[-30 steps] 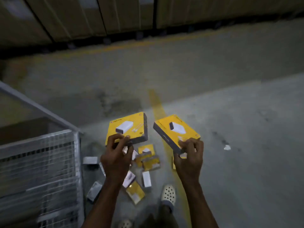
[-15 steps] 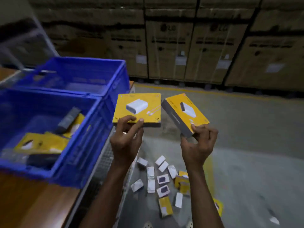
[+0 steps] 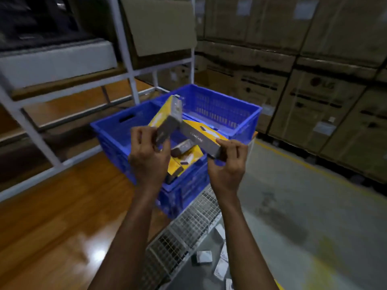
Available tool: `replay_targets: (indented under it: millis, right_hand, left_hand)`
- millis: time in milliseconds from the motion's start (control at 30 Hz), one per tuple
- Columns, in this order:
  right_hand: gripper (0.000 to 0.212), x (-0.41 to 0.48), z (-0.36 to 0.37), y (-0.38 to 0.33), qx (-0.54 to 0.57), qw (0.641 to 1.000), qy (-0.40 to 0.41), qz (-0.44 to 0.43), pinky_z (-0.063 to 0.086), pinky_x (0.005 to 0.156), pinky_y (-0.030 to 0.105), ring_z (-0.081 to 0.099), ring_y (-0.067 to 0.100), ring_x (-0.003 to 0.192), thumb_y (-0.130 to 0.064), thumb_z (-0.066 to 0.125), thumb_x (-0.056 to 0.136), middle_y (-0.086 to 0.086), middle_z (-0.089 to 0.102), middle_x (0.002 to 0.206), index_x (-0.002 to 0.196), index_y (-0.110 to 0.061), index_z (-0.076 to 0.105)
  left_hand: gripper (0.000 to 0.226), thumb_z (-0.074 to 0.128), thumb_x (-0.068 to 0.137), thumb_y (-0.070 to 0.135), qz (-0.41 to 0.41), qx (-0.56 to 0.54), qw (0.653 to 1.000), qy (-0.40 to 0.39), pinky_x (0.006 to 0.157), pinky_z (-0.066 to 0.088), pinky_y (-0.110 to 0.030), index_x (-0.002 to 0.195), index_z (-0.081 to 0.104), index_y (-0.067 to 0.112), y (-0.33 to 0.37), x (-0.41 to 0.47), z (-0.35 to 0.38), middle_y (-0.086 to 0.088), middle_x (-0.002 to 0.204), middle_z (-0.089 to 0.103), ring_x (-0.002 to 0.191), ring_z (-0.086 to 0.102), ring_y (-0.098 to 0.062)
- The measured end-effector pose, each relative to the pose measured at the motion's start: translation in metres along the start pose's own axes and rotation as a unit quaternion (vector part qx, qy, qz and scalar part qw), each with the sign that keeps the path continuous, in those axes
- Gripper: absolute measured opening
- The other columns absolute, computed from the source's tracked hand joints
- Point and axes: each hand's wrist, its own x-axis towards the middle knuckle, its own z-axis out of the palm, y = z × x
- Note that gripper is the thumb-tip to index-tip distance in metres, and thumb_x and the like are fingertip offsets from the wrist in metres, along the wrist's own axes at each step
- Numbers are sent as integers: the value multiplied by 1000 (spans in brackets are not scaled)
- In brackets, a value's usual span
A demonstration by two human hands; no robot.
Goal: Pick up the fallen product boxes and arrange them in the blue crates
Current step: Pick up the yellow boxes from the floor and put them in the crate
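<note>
My left hand grips a yellow product box with grey sides, tilted up on edge. In my right hand is a second yellow and grey box, held almost flat with its long grey side toward me. Both boxes hang over the near blue crate, their inner corners close together. Inside that crate lie more yellow boxes. A second blue crate stands just behind it. Several small fallen boxes lie on the floor at the bottom right.
The crates sit on a wooden platform with a wire mesh side. A white metal rack rises behind on the left. Large stacked cartons line the right. Grey concrete floor with a yellow line lies to the right.
My view swung up from the floor to the crates. Both hands carried their boxes left, over the near blue crate, and the left box tipped from flat onto its edge.
</note>
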Motion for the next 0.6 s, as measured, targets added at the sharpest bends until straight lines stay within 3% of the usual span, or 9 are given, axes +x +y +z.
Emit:
replay_targets:
  millis: [200,333,500,600]
  right_hand:
    - [50,4,45,-5,-25,997,-64,15,41,84,6,63,24,93,4,79,70,11,57,108,116,-11,71]
    - [45,2,66,2,-42,995,-83,41,58,71,33,63,24,89,1,74,74,11,57,110,117,-12,70]
    - [31,-3,69,17,-35,984,-175,8,55,76,41,65,26,93,-2,71,80,5,67,103,109,-14,72]
    - [22,-14,46,32,-49,990,-133,12,51,75,35,63,25,87,4,69,80,2,70,89,91,-14,76]
  left_hand:
    - [28,75,79,21,-41,111,990,-79,65,48,-43,98,60,7,-51,42,8,-14,105,58,89,60,-36]
    - [30,74,81,20,-28,148,976,-155,64,49,-44,103,58,7,-64,48,30,-15,109,54,87,61,-39]
    - [39,73,81,18,-87,103,968,-214,69,44,-38,118,58,14,-66,41,53,-11,112,55,93,60,-33]
    - [38,73,80,19,-55,28,981,-185,67,41,-34,116,60,17,-38,19,60,-5,102,57,89,59,-25]
